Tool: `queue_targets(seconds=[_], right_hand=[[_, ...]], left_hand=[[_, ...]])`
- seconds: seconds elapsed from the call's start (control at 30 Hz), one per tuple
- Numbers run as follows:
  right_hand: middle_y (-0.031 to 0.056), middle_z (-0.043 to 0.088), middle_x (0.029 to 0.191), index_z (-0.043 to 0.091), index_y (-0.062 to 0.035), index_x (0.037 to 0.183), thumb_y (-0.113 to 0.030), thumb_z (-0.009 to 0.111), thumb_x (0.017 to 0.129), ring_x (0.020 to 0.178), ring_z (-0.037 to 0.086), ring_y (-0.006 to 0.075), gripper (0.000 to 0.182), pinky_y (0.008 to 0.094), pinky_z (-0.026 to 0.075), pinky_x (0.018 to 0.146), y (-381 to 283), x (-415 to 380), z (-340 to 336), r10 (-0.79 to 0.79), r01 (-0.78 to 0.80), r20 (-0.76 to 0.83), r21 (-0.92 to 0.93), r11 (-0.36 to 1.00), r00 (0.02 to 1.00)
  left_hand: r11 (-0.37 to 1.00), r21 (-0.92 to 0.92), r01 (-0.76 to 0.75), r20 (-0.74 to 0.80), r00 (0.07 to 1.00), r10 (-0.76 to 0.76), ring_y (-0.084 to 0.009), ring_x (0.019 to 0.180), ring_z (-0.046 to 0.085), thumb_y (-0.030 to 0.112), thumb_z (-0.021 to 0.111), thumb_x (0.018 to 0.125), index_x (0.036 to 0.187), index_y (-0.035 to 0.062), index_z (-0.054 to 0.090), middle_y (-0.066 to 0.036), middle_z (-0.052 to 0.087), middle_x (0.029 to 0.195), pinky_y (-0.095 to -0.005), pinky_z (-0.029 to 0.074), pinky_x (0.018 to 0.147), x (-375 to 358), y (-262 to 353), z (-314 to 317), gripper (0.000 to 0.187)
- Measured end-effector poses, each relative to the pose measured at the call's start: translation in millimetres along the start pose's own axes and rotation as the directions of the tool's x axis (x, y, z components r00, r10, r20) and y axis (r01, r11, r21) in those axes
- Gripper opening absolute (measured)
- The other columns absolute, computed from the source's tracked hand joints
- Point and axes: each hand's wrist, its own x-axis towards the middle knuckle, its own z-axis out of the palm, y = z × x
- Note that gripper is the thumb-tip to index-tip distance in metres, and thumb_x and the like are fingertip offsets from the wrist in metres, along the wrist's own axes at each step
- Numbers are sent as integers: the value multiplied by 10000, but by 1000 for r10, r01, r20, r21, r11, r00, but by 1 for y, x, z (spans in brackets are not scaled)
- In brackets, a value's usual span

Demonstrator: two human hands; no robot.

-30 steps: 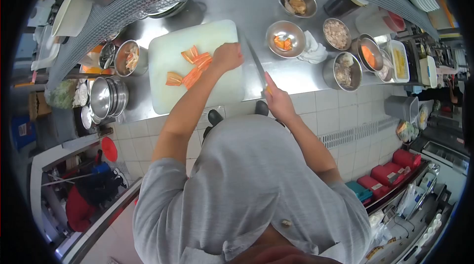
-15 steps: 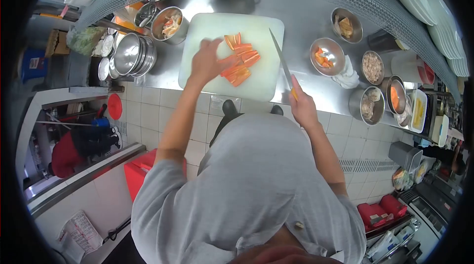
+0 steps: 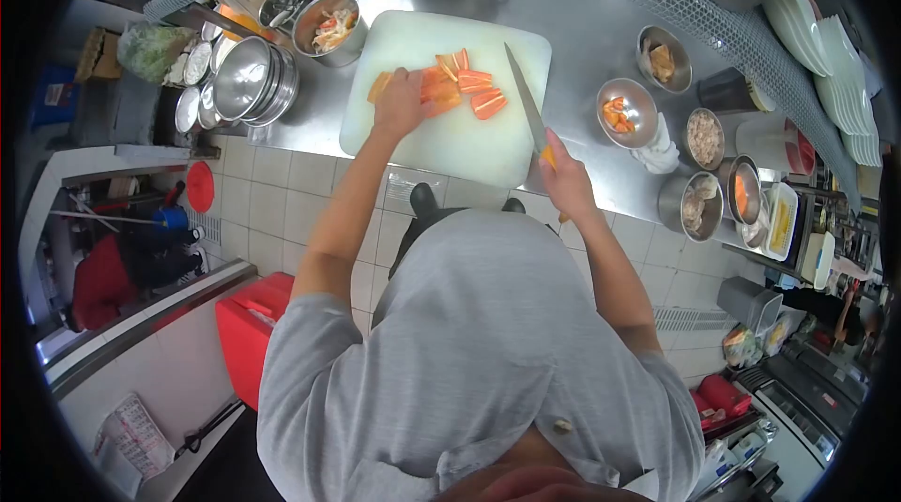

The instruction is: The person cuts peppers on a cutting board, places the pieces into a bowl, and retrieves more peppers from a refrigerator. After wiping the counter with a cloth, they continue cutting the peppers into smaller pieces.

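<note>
Orange pieces [image 3: 439, 91] under left hand [image 3: 400, 106]

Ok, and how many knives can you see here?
1 that I can make out: the knife in your right hand, its blade slanting over the right side of the chopping board. Others may be hidden in the clutter around the counter.

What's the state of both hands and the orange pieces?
Left hand on orange pieces, board's left half. Right hand gripping knife, blade over board's right edge. Nothing seen between blade and pieces.
</note>
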Motion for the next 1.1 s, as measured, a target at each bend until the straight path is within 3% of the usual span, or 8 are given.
queue_targets(seconds=[0.1, 0.17, 0.3, 0.5, 0.6, 0.7, 0.9, 1.1], right_hand=[[267, 724, 981, 479, -100, 1458, -188, 596, 993, 947, 699, 467, 488, 539, 550, 864, 12, -10, 6, -56, 57, -70, 3, 998, 996], [281, 718, 998, 507, -71, 1387, -178, 598, 986, 960, 693, 479, 425, 538, 547, 876, 11, -18, 2, 97, -97, -17, 29, 995, 995], [241, 725, 958, 523, -37, 1373, -193, 612, 999, 863, 728, 414, 415, 488, 576, 794, 31, -32, 13, 267, -260, -5, 210, 943, 964], [34, 570, 736, 395, -186, 1613, -227, 594, 1049, 579, 578, 122, 600, 312, 538, 576, -5, -65, -13, 329, -332, 98, 509, 794, 939], [7, 522, 729, 330, -284, 1654, -220, 597, 1049, 555, 538, 104, 664, 304, 526, 571, -5, -73, -16, 335, -346, 129, 565, 749, 934], [-14, 514, 744, 361, -302, 1641, -215, 621, 1042, 559, 506, 83, 659, 289, 523, 561, -2, -79, -14, 303, -314, 125, 607, 730, 945], [-4, 574, 797, 405, -299, 1623, -205, 613, 1036, 570, 563, 92, 630, 277, 506, 557, 14, -81, -3, 211, -279, 183, 604, 746, 960], [-7, 540, 767, 428, -324, 1606, -184, 610, 1041, 571, 496, 75, 609, 287, 545, 567, 16, -78, -6, 245, -311, 194, 514, 800, 950]], left_hand=[[998, 52, 23, 8, 1000, -24, -354, 1102, 669, 301, 818, 851, 1351, 82, 580, -163, 584, 1291, -459, 572, 927, 19, -5, -8, 596], [993, 114, 41, -13, 999, -39, -357, 1088, 674, 307, 812, 855, 1340, 80, 580, -164, 575, 1299, -458, 571, 927, 27, -1, -14, 584], [961, -55, -271, -142, 955, 261, -328, 1063, 687, 315, 732, 894, 1128, 37, 661, -196, 695, 1106, -452, 561, 880, 21, 41, -10, 369], [973, -152, -173, 117, 974, 191, -325, 878, 732, 273, 758, 875, 1047, 35, 699, -137, 749, 899, -449, 573, 786, 36, 87, 30, 300], [934, -336, -120, 150, 972, 179, -304, 880, 737, 248, 776, 858, 1005, 26, 715, -134, 749, 875, -423, 579, 788, 35, 92, 45, 273], [940, -318, -121, 93, 983, 158, -268, 810, 747, 218, 791, 846, 998, 5, 719, -141, 756, 858, -394, 584, 779, 35, 98, 54, 272], [870, -493, 0, 166, 982, 94, -158, 635, 728, 186, 783, 879, 1022, -44, 708, -130, 762, 822, -330, 581, 559, 37, 97, 71, 281], [829, -538, 152, 299, 954, 19, -129, 627, 723, 163, 752, 885, 1018, -34, 715, -105, 754, 778, -294, 569, 511, 31, 111, 58, 240]])
